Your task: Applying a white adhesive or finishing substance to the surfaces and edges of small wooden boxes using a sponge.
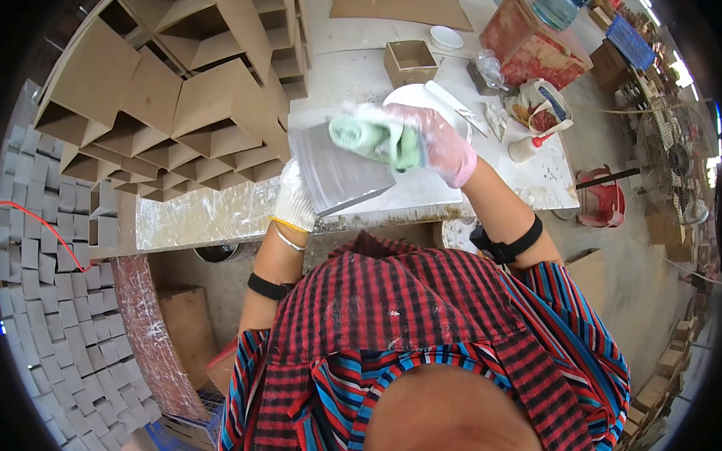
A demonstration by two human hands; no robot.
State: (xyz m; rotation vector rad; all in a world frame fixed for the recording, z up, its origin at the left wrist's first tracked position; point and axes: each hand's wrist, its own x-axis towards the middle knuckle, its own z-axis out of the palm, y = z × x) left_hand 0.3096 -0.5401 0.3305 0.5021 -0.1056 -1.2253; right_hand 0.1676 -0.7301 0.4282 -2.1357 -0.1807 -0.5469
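I hold the grey box [339, 170] above the near edge of the worktable [217, 214], in front of my chest. My left hand [295, 197], in a white knit glove, grips the box from below at its 7 o'clock corner, fingers clenched around the edge. My right hand [434, 143], in a thin clear glove over pink, is closed around a green cloth wad [370, 138] and presses it onto the top face of the box at about 1 o'clock.

Handling judgement: the box looks like covered cardboard, so light and fairly stiff, but its walls probably dent under a hard squeeze. The smooth grey face may be slippery, more so if it is wet; I cannot tell whether it is. The safest hold is at a corner or along an edge, where the walls brace each other. The cloth is soft and compresses freely.

Surroundings: stacked brown cardboard trays [189, 96] rise at 10 o'clock, near my left hand. A white dish [420, 100] with a flat strip across it lies just beyond the cloth at 12 o'clock. A small open brown box [409, 62] stands farther back. A squeeze bottle [529, 146] lies at 3 o'clock, beside a bag [541, 108]. Grey foam blocks [52, 260] cover the floor at 9 o'clock, well apart. The trays and the dish limit sweep to the left and forward.
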